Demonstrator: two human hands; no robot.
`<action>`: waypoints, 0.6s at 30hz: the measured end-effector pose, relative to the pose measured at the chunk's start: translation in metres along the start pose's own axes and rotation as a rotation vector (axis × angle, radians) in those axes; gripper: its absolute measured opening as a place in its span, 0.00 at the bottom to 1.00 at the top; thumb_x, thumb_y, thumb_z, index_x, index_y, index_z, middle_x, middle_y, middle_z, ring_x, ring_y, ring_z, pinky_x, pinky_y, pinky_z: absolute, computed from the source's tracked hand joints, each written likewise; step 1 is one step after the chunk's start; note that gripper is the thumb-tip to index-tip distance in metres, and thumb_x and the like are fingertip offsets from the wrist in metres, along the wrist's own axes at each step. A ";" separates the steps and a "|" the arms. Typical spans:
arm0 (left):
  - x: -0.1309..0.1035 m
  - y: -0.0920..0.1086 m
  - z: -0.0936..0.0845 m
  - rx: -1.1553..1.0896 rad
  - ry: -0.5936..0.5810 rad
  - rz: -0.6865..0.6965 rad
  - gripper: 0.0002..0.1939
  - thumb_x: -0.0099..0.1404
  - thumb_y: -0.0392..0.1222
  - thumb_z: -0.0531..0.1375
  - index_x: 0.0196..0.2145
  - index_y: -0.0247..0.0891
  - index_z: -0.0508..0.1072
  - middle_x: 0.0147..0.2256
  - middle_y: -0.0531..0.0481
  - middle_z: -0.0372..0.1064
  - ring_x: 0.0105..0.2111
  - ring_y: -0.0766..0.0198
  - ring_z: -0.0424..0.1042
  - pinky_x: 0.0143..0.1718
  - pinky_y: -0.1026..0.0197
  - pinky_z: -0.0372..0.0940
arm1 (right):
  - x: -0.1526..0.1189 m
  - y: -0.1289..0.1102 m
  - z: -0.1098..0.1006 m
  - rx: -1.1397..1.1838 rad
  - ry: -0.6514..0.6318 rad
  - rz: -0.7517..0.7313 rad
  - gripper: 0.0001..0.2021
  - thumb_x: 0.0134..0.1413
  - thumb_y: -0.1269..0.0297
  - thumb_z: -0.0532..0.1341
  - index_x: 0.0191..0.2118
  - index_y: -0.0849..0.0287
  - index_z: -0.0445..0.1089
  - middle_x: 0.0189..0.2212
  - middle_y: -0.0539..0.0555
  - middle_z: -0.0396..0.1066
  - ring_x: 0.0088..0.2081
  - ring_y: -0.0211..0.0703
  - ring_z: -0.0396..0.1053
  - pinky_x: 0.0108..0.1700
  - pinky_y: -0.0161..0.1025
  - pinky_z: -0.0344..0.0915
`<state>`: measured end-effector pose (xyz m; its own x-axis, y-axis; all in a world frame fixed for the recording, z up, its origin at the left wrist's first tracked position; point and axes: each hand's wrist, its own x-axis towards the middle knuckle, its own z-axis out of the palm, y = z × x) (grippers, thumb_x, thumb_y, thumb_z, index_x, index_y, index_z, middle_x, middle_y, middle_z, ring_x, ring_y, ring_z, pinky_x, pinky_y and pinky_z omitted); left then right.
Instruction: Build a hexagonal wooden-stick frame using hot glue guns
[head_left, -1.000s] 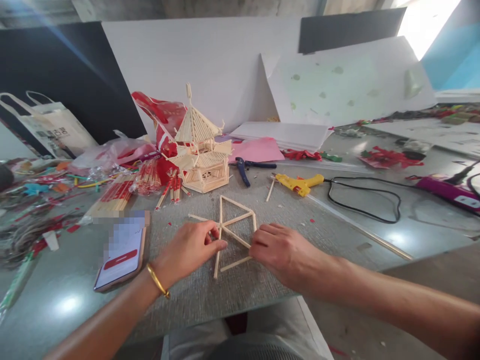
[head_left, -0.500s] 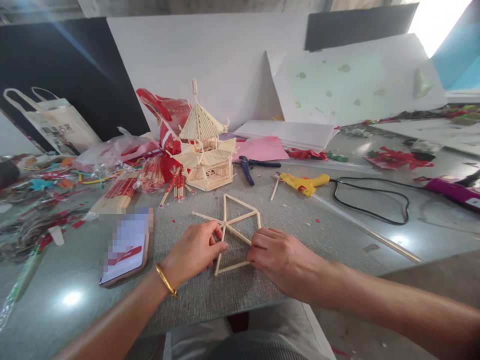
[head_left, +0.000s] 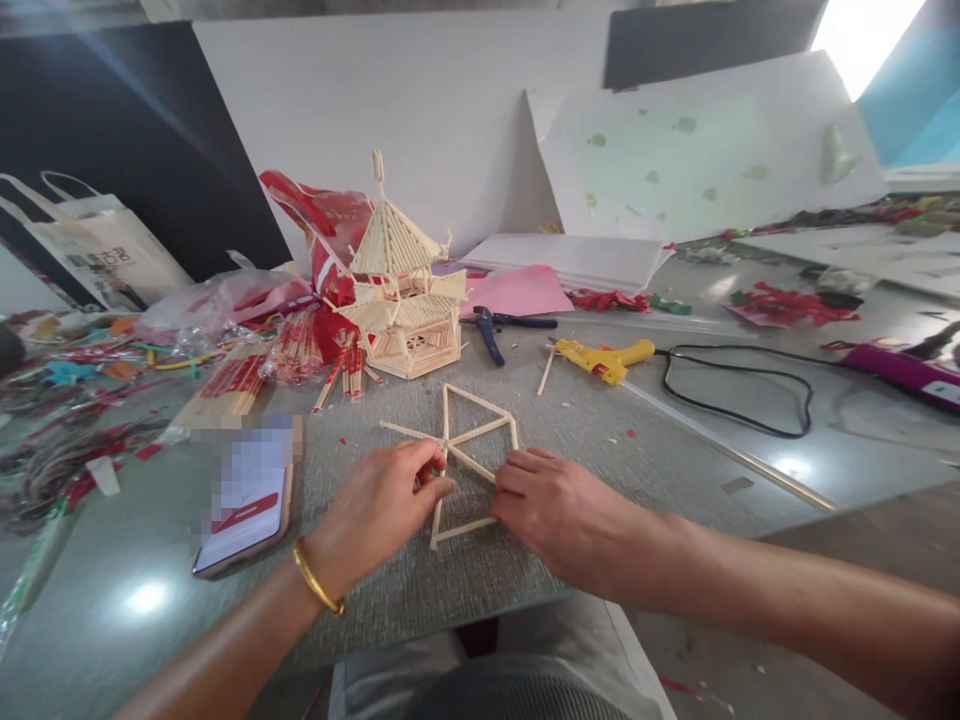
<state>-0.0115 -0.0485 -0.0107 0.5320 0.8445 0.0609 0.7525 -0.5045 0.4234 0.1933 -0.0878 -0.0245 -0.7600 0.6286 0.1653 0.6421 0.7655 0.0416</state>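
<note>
A flat frame of thin wooden sticks (head_left: pixel 469 428) lies on the grey mat (head_left: pixel 570 430) in front of me, spokes meeting at a centre with outer sticks forming triangles. My left hand (head_left: pixel 382 505), with a gold bangle on the wrist, pinches the sticks at the frame's centre. My right hand (head_left: pixel 551 510) presses its fingertips on the near right corner of the frame. Behind it stands a finished stick pagoda model (head_left: pixel 401 290).
A phone (head_left: pixel 244 505) lies left of my left hand. Blue pliers (head_left: pixel 491 335), a yellow glue gun (head_left: pixel 600 358) with black cord, and a long stick (head_left: pixel 727 450) lie beyond. Red-wrapped chopsticks (head_left: pixel 232 385) and scraps crowd the left; white boards lean at the back.
My right hand slid slightly left along the frame's near edge; the left hand keeps its pinch. The camera shifted a little.
</note>
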 end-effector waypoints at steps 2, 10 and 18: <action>-0.002 0.002 -0.001 0.016 0.001 0.085 0.06 0.64 0.40 0.56 0.33 0.39 0.72 0.31 0.52 0.72 0.31 0.64 0.69 0.32 0.62 0.58 | -0.001 0.000 -0.002 -0.010 -0.017 -0.008 0.04 0.52 0.72 0.57 0.29 0.62 0.68 0.29 0.55 0.66 0.32 0.42 0.60 0.35 0.41 0.59; -0.001 0.005 -0.003 0.053 -0.125 0.119 0.08 0.64 0.36 0.56 0.32 0.38 0.76 0.31 0.51 0.71 0.32 0.62 0.69 0.33 0.61 0.59 | 0.000 -0.004 -0.006 -0.043 -0.047 -0.023 0.04 0.49 0.73 0.57 0.30 0.63 0.69 0.29 0.56 0.67 0.33 0.45 0.61 0.36 0.43 0.59; -0.002 0.014 0.002 0.115 -0.188 0.265 0.08 0.64 0.35 0.57 0.31 0.38 0.76 0.31 0.50 0.71 0.34 0.61 0.69 0.35 0.60 0.61 | 0.003 -0.004 -0.004 -0.026 -0.058 -0.021 0.03 0.49 0.72 0.57 0.29 0.63 0.68 0.29 0.56 0.66 0.32 0.44 0.60 0.35 0.42 0.59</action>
<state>-0.0011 -0.0576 -0.0061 0.7689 0.6392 -0.0171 0.6119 -0.7278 0.3096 0.1892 -0.0894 -0.0206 -0.7777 0.6196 0.1062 0.6275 0.7754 0.0707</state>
